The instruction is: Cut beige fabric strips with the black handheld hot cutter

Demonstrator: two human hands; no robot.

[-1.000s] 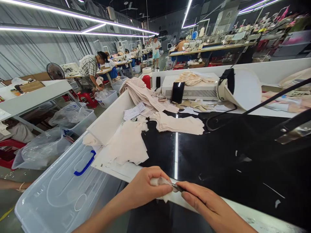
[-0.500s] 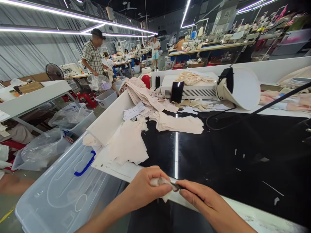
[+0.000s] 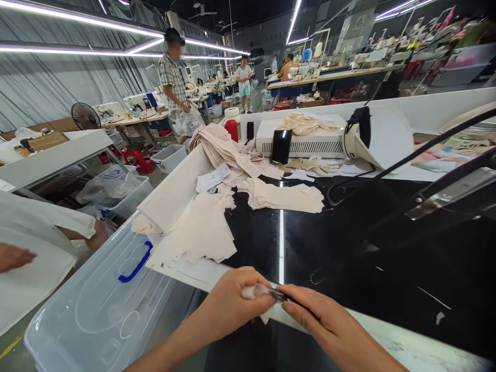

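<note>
My left hand is closed on a small piece of cream fabric, bunched and folded between thumb and fingers, one corner hanging below. My right hand grips dark metal thread snips, their slim tip pointing left and touching the fabric. Most of the handle is hidden under my fingers. Both hands meet above the table's white front edge. Beyond them lie a stack of cut cream pieces and a second, narrower stack.
A lidded clear plastic bin with a blue handle stands at left. At the back are a phone, a white vented box and a lamp-like white cone. A blurred black-and-metal arm crosses the right side. People are nearby.
The snips' tip has shifted slightly left into the fabric. A black-and-metal arm has swung in from the right. At left a person in white has come closer; the person in plaid moved right.
</note>
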